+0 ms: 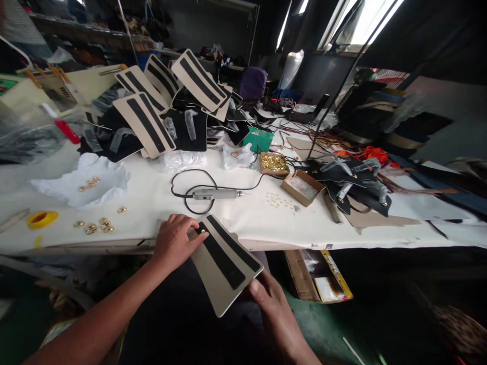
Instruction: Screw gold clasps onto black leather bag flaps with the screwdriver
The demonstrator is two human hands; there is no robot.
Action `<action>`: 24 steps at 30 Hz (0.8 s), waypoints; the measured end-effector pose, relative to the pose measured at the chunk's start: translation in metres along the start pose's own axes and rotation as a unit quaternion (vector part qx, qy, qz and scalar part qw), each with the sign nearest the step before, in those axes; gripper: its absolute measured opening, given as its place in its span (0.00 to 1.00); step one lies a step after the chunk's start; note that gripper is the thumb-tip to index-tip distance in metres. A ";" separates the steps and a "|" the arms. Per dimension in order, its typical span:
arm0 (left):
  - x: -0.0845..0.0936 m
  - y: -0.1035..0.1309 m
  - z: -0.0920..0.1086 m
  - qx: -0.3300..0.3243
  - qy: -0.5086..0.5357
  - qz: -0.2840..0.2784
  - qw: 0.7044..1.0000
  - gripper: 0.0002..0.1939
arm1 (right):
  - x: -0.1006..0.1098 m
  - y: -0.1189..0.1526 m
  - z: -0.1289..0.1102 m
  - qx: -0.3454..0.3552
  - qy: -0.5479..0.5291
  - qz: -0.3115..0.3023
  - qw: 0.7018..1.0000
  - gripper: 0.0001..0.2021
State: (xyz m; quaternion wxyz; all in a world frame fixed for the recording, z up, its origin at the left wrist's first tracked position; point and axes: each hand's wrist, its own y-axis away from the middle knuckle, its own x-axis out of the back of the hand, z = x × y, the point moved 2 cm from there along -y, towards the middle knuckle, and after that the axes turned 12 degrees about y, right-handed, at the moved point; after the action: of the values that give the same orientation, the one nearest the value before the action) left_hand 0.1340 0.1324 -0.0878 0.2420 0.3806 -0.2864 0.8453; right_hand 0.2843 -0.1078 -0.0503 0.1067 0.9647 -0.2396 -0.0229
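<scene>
A beige panel with two black strips point(224, 268) slants over the table's front edge towards my lap. My left hand point(177, 241) grips its upper left edge, the thumb lying on top beside a small gold stud point(203, 231). At the lower right corner, my right hand point(272, 299) holds the panel's edge, thumb near the corner and the other fingers hidden beneath. Just beyond the panel lies a grey electric screwdriver point(218, 194) with its black cord looped around it.
Gold hardware pieces point(99, 226) lie at the left by a yellow tape roll point(43, 219). White paper point(85, 180) holds more. A box of gold parts point(274, 164) and a cardboard tray point(302, 187) stand right of centre. Similar panels point(146, 124) are piled behind; black pieces point(348, 180) lie right.
</scene>
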 end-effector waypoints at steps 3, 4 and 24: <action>0.000 0.006 -0.006 -0.009 0.021 0.006 1.000 0.12 | -0.020 0.003 -0.020 -0.018 0.007 -0.052 0.998 0.16; 0.002 0.009 -0.008 -0.015 0.038 0.012 0.999 0.12 | -0.023 0.002 -0.028 -0.004 0.032 -0.051 0.998 0.13; 0.077 0.073 0.039 0.147 0.524 0.002 0.839 0.12 | -0.101 -0.086 -0.137 0.326 0.398 -0.379 0.769 0.16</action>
State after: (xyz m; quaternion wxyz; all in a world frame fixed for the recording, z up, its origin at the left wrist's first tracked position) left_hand 0.0620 0.0687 -0.0280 0.2954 -0.0882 0.0096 0.9512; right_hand 0.2469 0.0403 0.0642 -0.1456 0.8769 0.2163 0.4038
